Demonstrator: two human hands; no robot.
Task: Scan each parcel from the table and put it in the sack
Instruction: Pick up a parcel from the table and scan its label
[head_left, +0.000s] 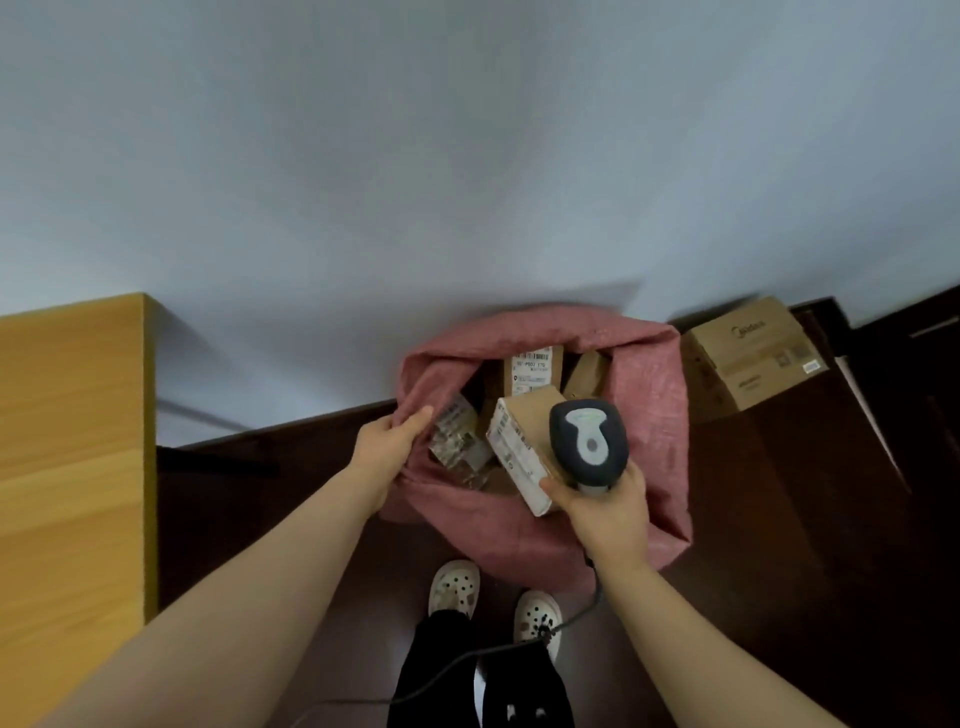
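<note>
A pink woven sack (649, 415) stands open on the dark floor against the wall. My left hand (387, 447) grips its left rim and holds the mouth open. My right hand (605, 512) holds a grey barcode scanner (589, 441) and, pinched with the same hand, a small brown parcel with a white label (519, 452) over the sack's mouth. Inside the sack lie a labelled brown box (532, 369), another brown box (584, 376) and a clear plastic-wrapped parcel (457, 441).
A wooden table (67, 441) fills the left side. A large cardboard box (753, 358) sits on the floor right of the sack. The scanner's cable (467, 660) trails down past my feet. A pale wall lies behind.
</note>
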